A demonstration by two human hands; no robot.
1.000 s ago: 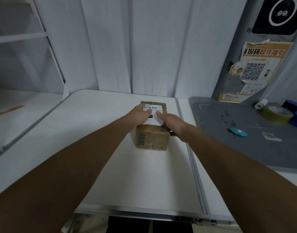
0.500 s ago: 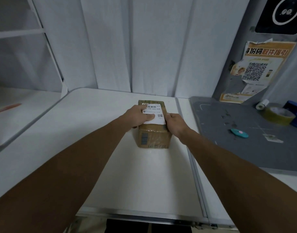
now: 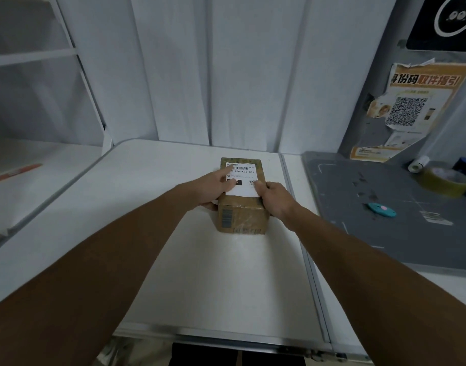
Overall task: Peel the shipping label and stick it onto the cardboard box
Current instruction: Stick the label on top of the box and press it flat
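Observation:
A small brown cardboard box (image 3: 242,217) stands on the white table (image 3: 200,273). A white shipping label (image 3: 243,180) with a barcode lies flat on its top face. My left hand (image 3: 213,187) rests on the box's left side, its forefinger stretched over the label's upper left part and its thumb against the box's left wall. My right hand (image 3: 275,198) holds the box's right side, with its thumb pressing the label's lower right corner.
A grey cutting mat (image 3: 384,212) lies to the right with a teal cutter (image 3: 382,209), a roll of brown tape (image 3: 444,182), a small white roll (image 3: 418,164) and a paper scrap (image 3: 435,217). A poster with a QR code (image 3: 408,109) hangs behind. White shelving (image 3: 28,165) stands at the left.
My right hand slid off the label's top to the box's right side. My left forefinger moved up along the label toward its far left corner.

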